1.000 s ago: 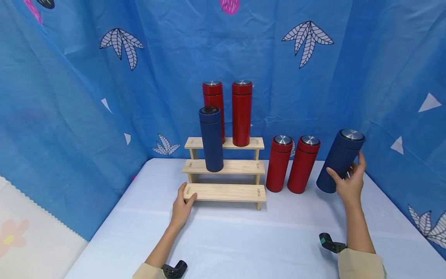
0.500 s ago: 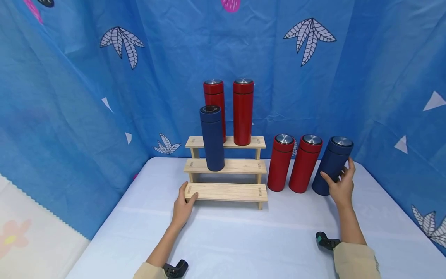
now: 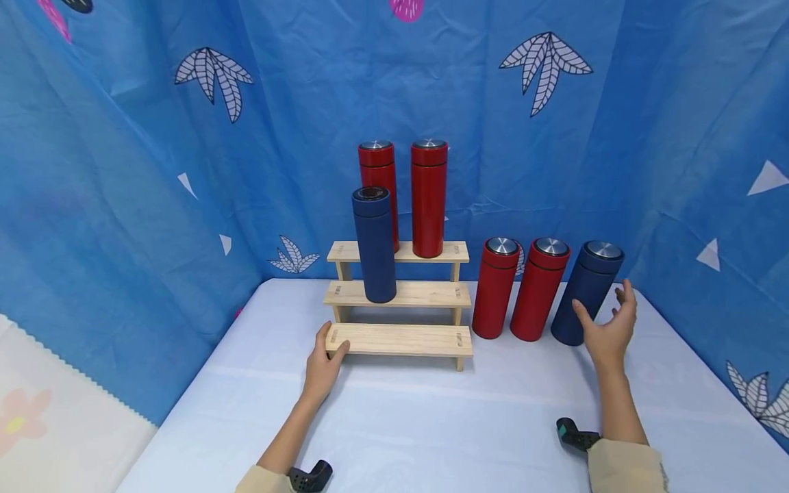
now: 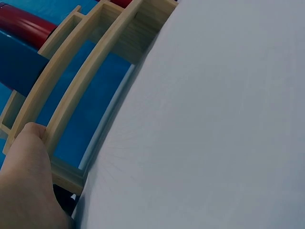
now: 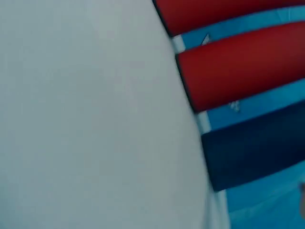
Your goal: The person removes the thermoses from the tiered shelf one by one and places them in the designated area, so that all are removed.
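Observation:
My left hand (image 3: 322,370) grips the left end of the lowest step of a three-step wooden stand (image 3: 401,340), thumb on the front edge. On the right, my right hand (image 3: 610,337) is spread around the right side of a dark blue thermos bottle (image 3: 584,291), with a gap showing between fingers and bottle. That bottle stands upright on the table beside two red thermos bottles (image 3: 496,291). Another blue thermos bottle (image 3: 374,246) stands on the stand's middle step. In the right wrist view the nearer blue bottle (image 5: 257,145) shows, with the hand barely in frame.
Two more red thermos bottles (image 3: 428,202) stand on the top step, the left one partly hidden by the blue bottle. A white cloth covers the table (image 3: 456,431). Blue patterned curtain (image 3: 468,82) closes off the back and sides.
My right hand has brought the blue thermos bottle left and set it upright beside the red ones, then loosened its fingers and drawn slightly right. My left hand stays on the stand.

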`<state>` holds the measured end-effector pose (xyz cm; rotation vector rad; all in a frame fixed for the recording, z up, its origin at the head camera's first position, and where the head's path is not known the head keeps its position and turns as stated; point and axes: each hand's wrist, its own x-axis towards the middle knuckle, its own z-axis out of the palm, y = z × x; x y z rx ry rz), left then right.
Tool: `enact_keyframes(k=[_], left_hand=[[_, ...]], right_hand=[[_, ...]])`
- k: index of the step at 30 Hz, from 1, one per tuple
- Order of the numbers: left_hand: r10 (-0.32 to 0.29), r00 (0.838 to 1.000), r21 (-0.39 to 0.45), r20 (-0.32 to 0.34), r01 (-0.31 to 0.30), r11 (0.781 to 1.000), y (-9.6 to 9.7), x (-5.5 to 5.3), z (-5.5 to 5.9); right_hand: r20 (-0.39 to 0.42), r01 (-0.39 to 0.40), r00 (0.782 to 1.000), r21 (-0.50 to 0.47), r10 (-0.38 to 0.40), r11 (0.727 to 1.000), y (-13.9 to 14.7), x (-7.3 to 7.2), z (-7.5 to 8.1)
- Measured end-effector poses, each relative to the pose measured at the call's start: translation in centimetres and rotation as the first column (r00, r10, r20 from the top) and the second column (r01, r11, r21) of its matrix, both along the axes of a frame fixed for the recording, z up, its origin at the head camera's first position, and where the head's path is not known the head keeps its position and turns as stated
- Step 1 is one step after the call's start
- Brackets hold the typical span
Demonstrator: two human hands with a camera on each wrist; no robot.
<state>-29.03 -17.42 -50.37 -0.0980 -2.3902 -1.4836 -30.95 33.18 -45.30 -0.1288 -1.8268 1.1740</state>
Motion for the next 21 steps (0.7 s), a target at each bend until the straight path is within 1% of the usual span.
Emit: enact_keyframes(k=[1, 2, 3, 4, 6, 7, 8, 9, 11, 13, 14, 15, 17, 19, 21], left_hand=[[0.000, 1.000, -0.003, 0.000, 0.000, 1.000, 0.0, 0.0, 0.0], [0.002, 1.000, -0.005, 0.000, -0.002, 1.000, 0.0, 0.0, 0.0], [0.002, 1.000, -0.006, 0.000, -0.002, 1.000, 0.0, 0.0, 0.0], [0.003, 1.000, -0.004, 0.000, -0.003, 1.000, 0.0, 0.0, 0.0], [0.005, 1.000, -0.002, -0.002, -0.005, 1.000, 0.0, 0.0, 0.0], [0.006, 1.000, 0.000, -0.004, -0.006, 1.000, 0.0, 0.0, 0.0], [0.007, 1.000, 0.002, -0.004, -0.007, 1.000, 0.1, 0.0, 0.0], [0.007, 1.000, 0.004, -0.005, -0.007, 1.000, 0.1, 0.0, 0.1], [0.006, 1.000, 0.005, -0.005, -0.006, 1.000, 0.1, 0.0, 0.0], [0.000, 1.000, 0.004, -0.003, 0.000, 1.000, 0.1, 0.0, 0.0], [0.000, 1.000, 0.002, 0.001, 0.000, 1.000, 0.1, 0.0, 0.0], [0.001, 1.000, 0.001, 0.002, -0.001, 1.000, 0.1, 0.0, 0.0], [0.001, 1.000, -0.002, -0.001, -0.001, 1.000, 0.0, 0.0, 0.0], [0.003, 1.000, -0.006, -0.001, -0.003, 1.000, 0.0, 0.0, 0.0], [0.001, 1.000, -0.002, -0.005, -0.001, 1.000, 0.1, 0.0, -0.1]], right_hand=[[-0.053, 0.044, 0.998, 0.002, -0.044, 0.999, -0.6, 0.4, 0.8], [-0.108, 0.082, 0.991, 0.000, -0.082, 0.997, -1.2, 0.8, 1.8], [-0.169, 0.115, 0.979, -0.003, -0.113, 0.993, -1.9, 1.0, 2.6], [-0.223, 0.137, 0.965, -0.003, -0.134, 0.991, -2.7, 1.2, 3.5], [-0.325, 0.139, 0.937, 0.001, -0.131, 0.990, -4.8, 1.6, 5.5], [-0.366, 0.128, 0.924, 0.018, -0.112, 0.992, -6.2, 2.0, 6.6], [-0.407, 0.099, 0.910, 0.035, -0.076, 0.994, -7.7, 2.3, 7.6], [-0.442, 0.060, 0.897, 0.062, -0.027, 0.996, -9.3, 2.7, 8.5], [-0.474, -0.030, 0.876, 0.131, 0.090, 0.991, -12.5, 3.2, 10.0], [-0.469, -0.144, 0.855, 0.201, 0.224, 0.969, -15.6, 3.2, 10.9], [-0.453, -0.205, 0.843, 0.231, 0.291, 0.951, -17.0, 3.0, 11.1], [-0.419, -0.265, 0.837, 0.255, 0.353, 0.930, -18.4, 2.7, 11.3], [-0.334, -0.395, 0.817, 0.271, 0.471, 0.878, -21.0, 1.9, 11.5], [-0.236, -0.521, 0.783, 0.254, 0.575, 0.815, -23.5, 1.0, 11.9], [-0.151, -0.616, 0.747, 0.208, 0.647, 0.760, -25.5, 0.1, 12.3]])
